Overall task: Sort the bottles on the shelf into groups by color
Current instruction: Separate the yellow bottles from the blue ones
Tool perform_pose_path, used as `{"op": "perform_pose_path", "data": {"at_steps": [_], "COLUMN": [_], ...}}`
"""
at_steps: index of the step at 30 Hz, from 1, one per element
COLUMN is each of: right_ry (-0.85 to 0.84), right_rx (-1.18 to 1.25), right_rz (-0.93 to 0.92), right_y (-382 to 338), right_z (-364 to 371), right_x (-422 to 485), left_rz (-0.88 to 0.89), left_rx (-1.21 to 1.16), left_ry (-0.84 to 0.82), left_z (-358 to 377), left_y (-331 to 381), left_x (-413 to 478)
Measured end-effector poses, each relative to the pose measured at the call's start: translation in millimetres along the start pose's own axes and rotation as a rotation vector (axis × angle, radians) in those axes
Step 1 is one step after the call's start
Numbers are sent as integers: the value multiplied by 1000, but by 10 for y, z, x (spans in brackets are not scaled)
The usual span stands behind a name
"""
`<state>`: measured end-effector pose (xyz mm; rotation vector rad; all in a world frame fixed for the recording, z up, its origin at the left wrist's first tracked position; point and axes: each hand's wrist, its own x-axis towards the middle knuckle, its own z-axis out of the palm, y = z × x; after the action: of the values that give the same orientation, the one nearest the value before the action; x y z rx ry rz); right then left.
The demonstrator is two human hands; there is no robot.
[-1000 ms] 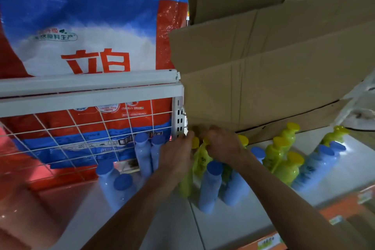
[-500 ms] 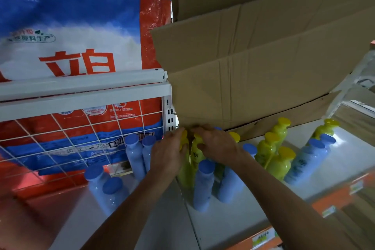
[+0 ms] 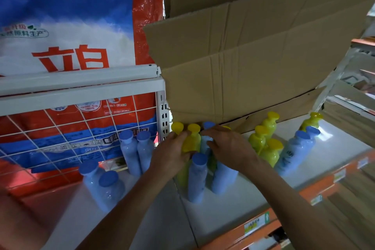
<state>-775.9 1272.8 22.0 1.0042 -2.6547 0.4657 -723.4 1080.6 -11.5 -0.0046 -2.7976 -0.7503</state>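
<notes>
Blue and yellow bottles stand mixed on a white shelf (image 3: 233, 209). My left hand (image 3: 172, 154) is wrapped around a yellow bottle (image 3: 192, 138) in the middle cluster, with another yellow cap (image 3: 177, 127) just left of it. My right hand (image 3: 231, 146) curls its fingers on a blue bottle (image 3: 205, 141) right beside the yellow one. Two blue bottles (image 3: 197, 176) stand in front of my hands. To the left stand a blue pair (image 3: 129, 148) and a nearer blue pair (image 3: 109, 186). On the right are three yellow bottles (image 3: 257, 140) and two blue ones (image 3: 292, 150).
A large cardboard box (image 3: 243, 67) overhangs the back of the shelf, just above the bottle caps. A white wire mesh panel (image 3: 60, 128) with a detergent bag (image 3: 71, 36) behind it closes the left rear. An orange price rail (image 3: 304, 191) marks the front edge.
Both hands stayed in the middle cluster. The left hand has slid down onto the yellow bottle, so two yellow caps now show above it. The right hand's fingers have closed on the blue bottle.
</notes>
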Motion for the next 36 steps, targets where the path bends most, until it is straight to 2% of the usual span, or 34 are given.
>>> {"op": "perform_pose_path", "data": {"at_steps": [3, 6, 11, 15, 18, 24, 28, 36], "right_ry": [84, 81, 61, -2, -37, -45, -69, -110], "right_rx": [-21, -100, -152, -196, -190, -15, 84, 177], "right_rz": [-15, 36, 17, -1, -18, -88, -135, -216], "right_y": [69, 157, 184, 156, 178, 31, -249, -877], "right_z": [-117, -187, -129, -35, 28, 16, -32, 253], "right_x": [-190, -284, -377, -402, -412, -491, -446, -304], "left_rz": [13, 30, 108, 140, 113, 79, 9, -145], "left_rx": [-54, -71, -109, 69, 86, -18, 8, 84], "left_ry": [37, 64, 358, 248, 176, 261, 365, 330], "left_z": [10, -31, -97, 75, 202, 124, -132, -286], "left_y": [-34, -38, 210, 369, 389, 424, 380, -78], "left_x": [-64, -125, -357, -478, -544, -684, -816, -1072]}}
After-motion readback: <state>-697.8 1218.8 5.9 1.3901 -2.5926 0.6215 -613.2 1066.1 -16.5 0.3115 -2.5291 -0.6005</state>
